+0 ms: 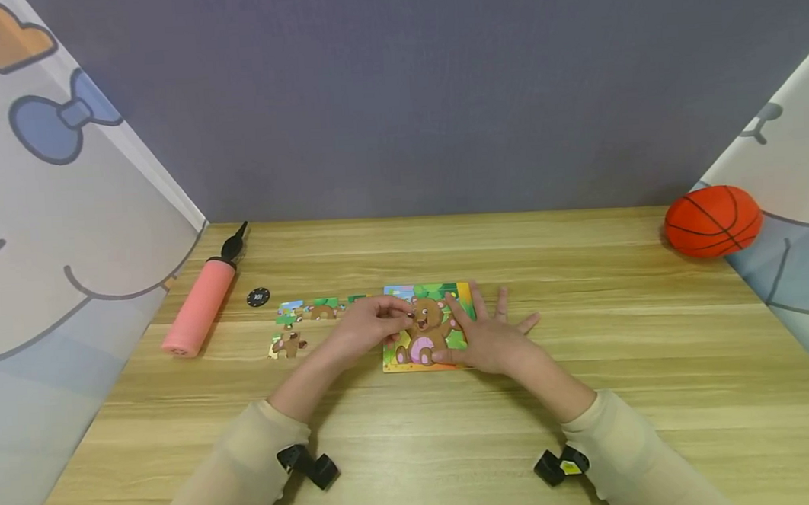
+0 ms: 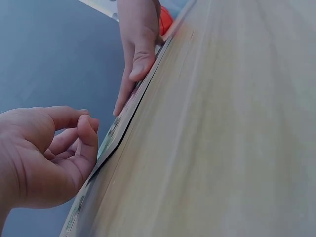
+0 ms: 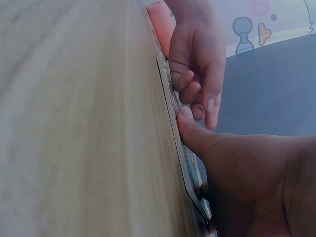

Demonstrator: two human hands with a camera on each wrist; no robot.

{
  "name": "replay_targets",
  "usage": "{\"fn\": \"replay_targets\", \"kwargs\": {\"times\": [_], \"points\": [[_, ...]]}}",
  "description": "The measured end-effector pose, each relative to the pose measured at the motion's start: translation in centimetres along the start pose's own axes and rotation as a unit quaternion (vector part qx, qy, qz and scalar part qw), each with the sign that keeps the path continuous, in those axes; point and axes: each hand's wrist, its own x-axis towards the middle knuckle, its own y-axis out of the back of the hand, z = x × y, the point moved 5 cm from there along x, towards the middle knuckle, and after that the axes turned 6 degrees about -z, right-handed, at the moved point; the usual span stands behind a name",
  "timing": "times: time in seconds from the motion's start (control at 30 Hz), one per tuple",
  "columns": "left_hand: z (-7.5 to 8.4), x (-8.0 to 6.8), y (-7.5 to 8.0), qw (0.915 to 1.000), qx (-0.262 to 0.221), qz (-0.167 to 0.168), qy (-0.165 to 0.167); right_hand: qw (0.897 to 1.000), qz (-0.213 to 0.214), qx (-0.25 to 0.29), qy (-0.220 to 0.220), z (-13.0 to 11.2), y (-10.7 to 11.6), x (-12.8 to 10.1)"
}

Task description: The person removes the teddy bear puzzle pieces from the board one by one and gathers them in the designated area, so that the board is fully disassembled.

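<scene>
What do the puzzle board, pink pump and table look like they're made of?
Puzzle board: probably cardboard, slightly glossy, judging by its thin, flat printed face. Pink pump: likely smooth, satiny plastic; the body is evenly coloured. Table: streaky grain, soft sheen, so wood or wood-look laminate; I can't tell which.

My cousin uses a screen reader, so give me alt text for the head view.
A person's right hand, fingers spread, rests on a flat rectangular brown-bear jigsaw puzzle on a wood-grain table, while the left hand, fingers curled, is over its left side. Loose colourful printed puzzle pieces and a pink cylindrical pump lie further left; a red basketball-patterned ball sits far right.
</scene>
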Motion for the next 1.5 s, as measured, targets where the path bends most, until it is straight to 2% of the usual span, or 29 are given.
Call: {"fn": "replay_targets", "kwargs": {"times": [0.13, 0.47, 0.77, 1.17, 1.5], "points": [[0.0, 0.6, -0.5, 1.0000, 0.001, -0.001, 0.001, 1.000, -0.002, 0.000, -0.001, 0.0, -0.1, 0.0], [0.2, 1.3, -0.9, 0.9994, 0.020, -0.013, -0.023, 1.000, -0.002, -0.003, 0.002, 0.0, 0.1, -0.1], [0.5, 1.4, -1.3, 0.9991, 0.014, -0.038, -0.011, 1.000, 0.001, -0.006, 0.004, -0.1, 0.2, -0.1], [0.9, 1.5, -1.5, 0.9962, 0.066, -0.057, -0.008, 1.000, -0.002, 0.001, 0.004, -0.1, 0.2, -0.1], [1.1, 1.6, -1.7, 0.9965, 0.057, -0.061, -0.011, 1.000, -0.005, 0.004, 0.005, -0.1, 0.2, -0.1]]}}
